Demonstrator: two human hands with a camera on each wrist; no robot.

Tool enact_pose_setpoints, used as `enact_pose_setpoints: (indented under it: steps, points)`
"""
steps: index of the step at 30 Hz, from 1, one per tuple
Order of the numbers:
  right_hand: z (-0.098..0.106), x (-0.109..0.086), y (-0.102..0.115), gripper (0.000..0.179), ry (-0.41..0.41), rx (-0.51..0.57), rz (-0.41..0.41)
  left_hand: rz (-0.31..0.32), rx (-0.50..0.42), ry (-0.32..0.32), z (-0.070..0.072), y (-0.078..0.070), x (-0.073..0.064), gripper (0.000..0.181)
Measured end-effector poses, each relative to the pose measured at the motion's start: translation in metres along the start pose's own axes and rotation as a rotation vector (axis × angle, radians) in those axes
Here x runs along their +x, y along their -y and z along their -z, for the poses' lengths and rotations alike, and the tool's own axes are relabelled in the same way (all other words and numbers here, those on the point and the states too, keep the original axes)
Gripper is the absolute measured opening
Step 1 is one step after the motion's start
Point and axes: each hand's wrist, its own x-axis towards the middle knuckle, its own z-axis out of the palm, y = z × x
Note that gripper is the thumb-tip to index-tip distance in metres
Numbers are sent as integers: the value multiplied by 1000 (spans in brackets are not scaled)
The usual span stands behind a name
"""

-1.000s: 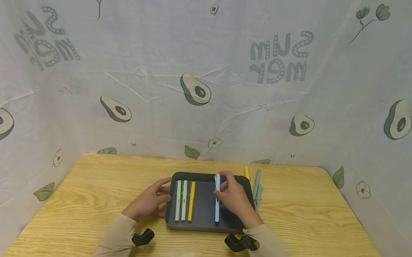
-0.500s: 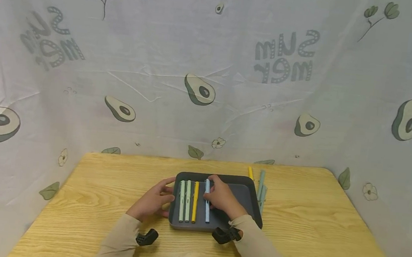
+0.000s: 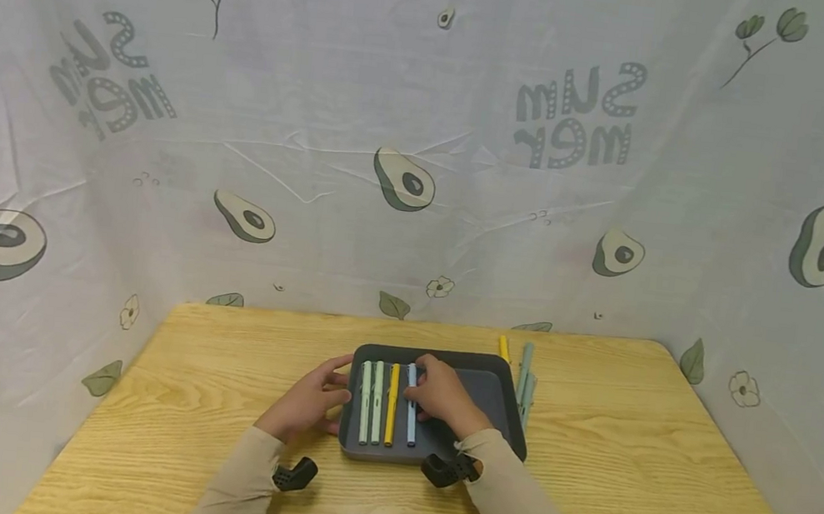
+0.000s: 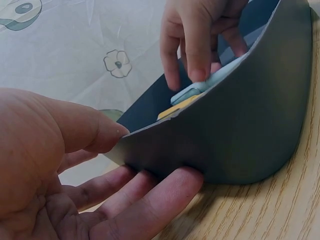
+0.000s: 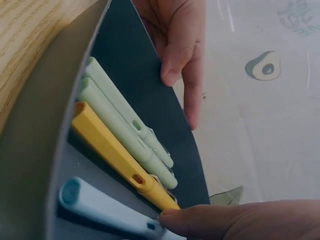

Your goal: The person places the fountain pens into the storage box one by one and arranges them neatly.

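A dark grey tray [image 3: 477,389] lies on the table. My left hand [image 3: 308,403] holds its left side, thumb [image 4: 107,132] at the rim and fingers against the outer wall. Inside, two pale green pens [image 3: 364,407] and a yellow pen [image 3: 392,410] lie parallel in a row. To their right is a light blue pen [image 3: 412,426], roughly parallel to them. My right hand [image 3: 445,396] reaches into the tray and pinches this blue pen near its clip end. In the right wrist view, my right thumb [image 5: 187,220] presses on it.
Beyond the tray's right side lie another yellow pen [image 3: 504,347] and blue-green pens [image 3: 525,365], partly hidden by the tray wall. The wooden table [image 3: 611,445] ends at a patterned curtain [image 3: 306,120]. Black cameras [image 3: 294,474] sit at both wrists.
My right hand has carried the light blue pen leftward and lowered it beside the yellow one. My left hand stays at the tray's side. The head view has shifted slightly.
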Motion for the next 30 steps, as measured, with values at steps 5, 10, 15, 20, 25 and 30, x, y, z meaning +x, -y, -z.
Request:
enact_pose_setpoints:
  steps: [5, 10, 15, 20, 25, 30]
  points:
    - [12, -9, -4, 57, -1, 19, 30, 5, 4, 0, 0, 2, 2, 60]
    - [37, -27, -7, 54, -55, 3, 77, 13, 22, -11, 0, 4, 3, 59]
    - [71, -46, -18, 50, -138, 0, 173, 26, 21, -20, 0, 5, 2, 59]
    - [105, -61, -41, 40, -269, -25, 213, 21, 19, -21, -1, 5, 2, 59]
    - [124, -67, -72, 33, -377, -37, 213, 9, 27, -14, -1, 3, 0, 59]
    - [129, -68, -92, 30, -429, -84, 216, 11, 23, -8, -1, 3, 0, 60]
